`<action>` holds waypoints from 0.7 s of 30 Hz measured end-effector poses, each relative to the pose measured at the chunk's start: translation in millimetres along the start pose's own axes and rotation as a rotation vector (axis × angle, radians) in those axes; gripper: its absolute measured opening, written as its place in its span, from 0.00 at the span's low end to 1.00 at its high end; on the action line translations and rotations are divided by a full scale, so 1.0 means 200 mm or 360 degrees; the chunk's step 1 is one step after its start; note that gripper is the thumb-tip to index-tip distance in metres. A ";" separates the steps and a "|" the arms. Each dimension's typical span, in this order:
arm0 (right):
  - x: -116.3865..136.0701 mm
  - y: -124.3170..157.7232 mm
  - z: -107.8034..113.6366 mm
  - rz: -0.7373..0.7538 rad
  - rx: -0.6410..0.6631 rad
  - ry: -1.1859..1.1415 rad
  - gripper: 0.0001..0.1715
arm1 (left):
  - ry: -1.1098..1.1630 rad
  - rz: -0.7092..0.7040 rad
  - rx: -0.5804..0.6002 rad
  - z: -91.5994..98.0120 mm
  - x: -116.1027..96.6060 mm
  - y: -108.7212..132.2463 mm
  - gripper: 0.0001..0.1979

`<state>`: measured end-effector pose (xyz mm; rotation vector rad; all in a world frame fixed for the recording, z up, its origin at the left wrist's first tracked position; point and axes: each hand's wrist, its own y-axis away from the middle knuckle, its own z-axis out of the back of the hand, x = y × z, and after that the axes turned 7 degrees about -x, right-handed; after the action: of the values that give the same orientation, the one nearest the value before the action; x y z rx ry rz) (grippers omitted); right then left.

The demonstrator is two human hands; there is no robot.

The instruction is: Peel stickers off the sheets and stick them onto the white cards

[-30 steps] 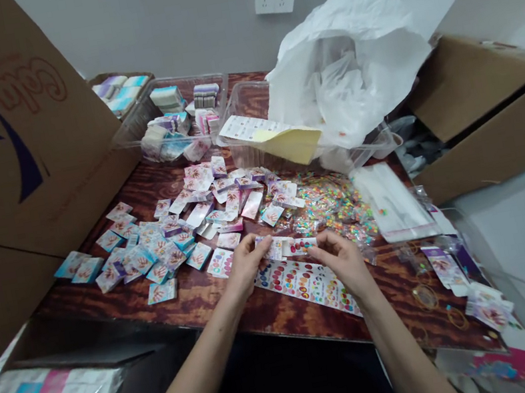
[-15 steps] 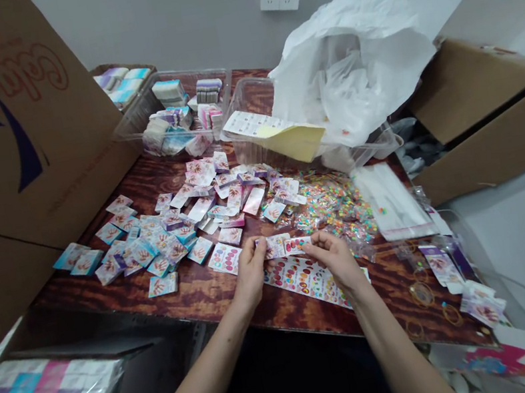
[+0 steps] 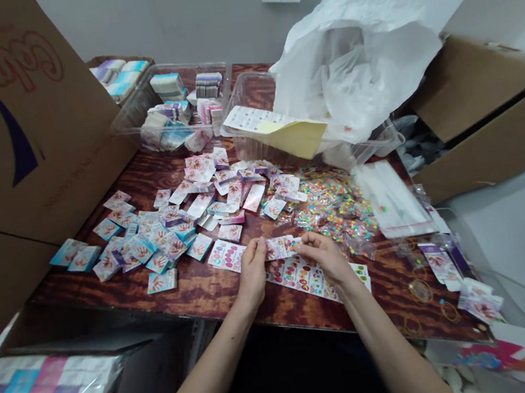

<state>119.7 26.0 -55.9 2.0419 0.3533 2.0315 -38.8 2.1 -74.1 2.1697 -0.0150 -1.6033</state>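
Observation:
My left hand [image 3: 254, 270] grips the left end of a small printed box [image 3: 278, 248] above the table. At the box's right end, my right hand [image 3: 322, 255] pinches a small sticker card, most of which is now hidden by the box and fingers. Sheets with rows of coloured oval stickers [image 3: 301, 275] lie beneath both hands. Left of and beyond my hands is a loose pile of small blue, purple and pink boxes [image 3: 163, 238]. Small clear packets of colourful pieces [image 3: 332, 204] are heaped beyond my right hand.
Clear plastic trays [image 3: 128, 126] stand at the back, one under a white plastic bag [image 3: 355, 58]. A large carton [image 3: 21, 151] borders the left side. Clear sleeves [image 3: 392, 200] and rubber bands [image 3: 420, 291] lie at right. Wrapped box packs [image 3: 46, 383] sit lower left.
My right hand has moved slightly left, toward my left hand. The sticker card has gone into or behind the small box's right end, and less of it shows.

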 end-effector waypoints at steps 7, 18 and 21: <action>0.01 -0.01 -0.04 0.0434 -0.0036 0.0316 0.10 | 0.0040 0.0041 0.0022 -0.01 0.04 0.00 0.22; 0.00 -0.01 -0.02 0.0323 0.0086 0.0160 0.11 | -0.0101 0.0028 0.0101 0.01 -0.02 0.00 0.23; -0.01 0.00 -0.02 0.0375 0.0005 0.0167 0.09 | -0.0205 0.0040 0.0220 0.05 -0.05 -0.01 0.22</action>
<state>116.6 25.2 -58.0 2.0686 0.1392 2.2809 -51.2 2.1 -68.2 2.1539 -0.1974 -1.7721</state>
